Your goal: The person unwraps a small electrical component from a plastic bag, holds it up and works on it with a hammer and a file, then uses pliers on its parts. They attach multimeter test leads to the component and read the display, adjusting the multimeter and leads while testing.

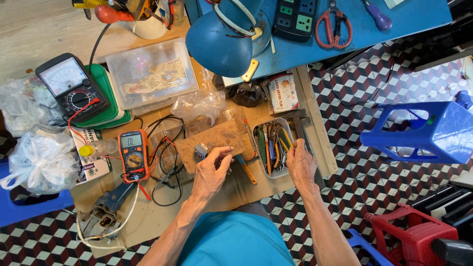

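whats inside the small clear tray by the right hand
The clear tray holds upright hand tools with green, orange and yellow handles. The right hand reaches over its edge; the tips underneath are hidden.

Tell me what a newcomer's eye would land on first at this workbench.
First the big blue desk lamp hanging over the top centre of the bench, then the orange digital multimeter with red leads at the left. At the middle, the left hand pinches a small grey part against a wooden block, while the right hand reaches into a clear tool tray.
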Demonstrator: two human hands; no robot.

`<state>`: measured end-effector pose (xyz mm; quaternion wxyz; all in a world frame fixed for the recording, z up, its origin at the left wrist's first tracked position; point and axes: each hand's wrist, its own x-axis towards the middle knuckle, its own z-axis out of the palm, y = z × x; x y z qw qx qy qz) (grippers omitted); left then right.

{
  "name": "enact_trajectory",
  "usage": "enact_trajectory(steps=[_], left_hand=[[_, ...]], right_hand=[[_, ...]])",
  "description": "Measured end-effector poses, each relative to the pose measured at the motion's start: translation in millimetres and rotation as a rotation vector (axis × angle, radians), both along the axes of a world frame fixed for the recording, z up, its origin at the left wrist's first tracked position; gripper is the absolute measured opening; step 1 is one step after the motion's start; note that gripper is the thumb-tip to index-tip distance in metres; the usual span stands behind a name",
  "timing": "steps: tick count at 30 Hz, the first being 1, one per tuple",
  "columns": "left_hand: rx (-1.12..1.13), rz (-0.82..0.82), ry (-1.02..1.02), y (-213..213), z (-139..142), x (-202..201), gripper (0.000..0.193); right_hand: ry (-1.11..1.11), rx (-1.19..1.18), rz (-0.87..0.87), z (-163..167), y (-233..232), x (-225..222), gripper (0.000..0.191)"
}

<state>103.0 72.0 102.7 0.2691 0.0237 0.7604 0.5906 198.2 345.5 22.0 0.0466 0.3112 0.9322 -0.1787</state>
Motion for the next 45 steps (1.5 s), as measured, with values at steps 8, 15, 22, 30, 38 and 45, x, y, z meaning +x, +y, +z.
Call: enact_trajectory(steps=[8, 15, 22, 30, 38, 45], left_hand=[[-0.04, 0.007, 0.088, -1.0, -2.5, 5.8, 0.027], [0.043, 0.066, 0.038, -1.3, -16.5, 6.8, 0.028], [0.245, 0.138, -0.055, 2.4, -26.7, 8.5, 0.032], [0.177, 0.244, -0.05, 20.6, -31.3, 8.4, 0.033], [0.006, 0.453, 0.014, 39.6, -22.4, 10.0, 0.032], [-0.016, 0.455, 0.009, 47.8, -32.2, 16.1, 0.032]], right_hand=[[-0.152, -0.223, -0.066, 45.5, 26.3, -12.7, 0.029], [-0.248, -0.355, 0.026, 162.1, 23.0, 8.7, 0.047], [0.58, -0.583, -0.105, 271.0, 58.2, 42.4, 0.024], [0.498, -1.734, -0.234, 125.8, -38.1, -41.4, 0.027], [0.063, -1.539, 0.019, 127.5, -32.0, -47.2, 0.039], [-0.242, -0.798, 0.381, 88.0, -22.9, -63.8, 0.041]])
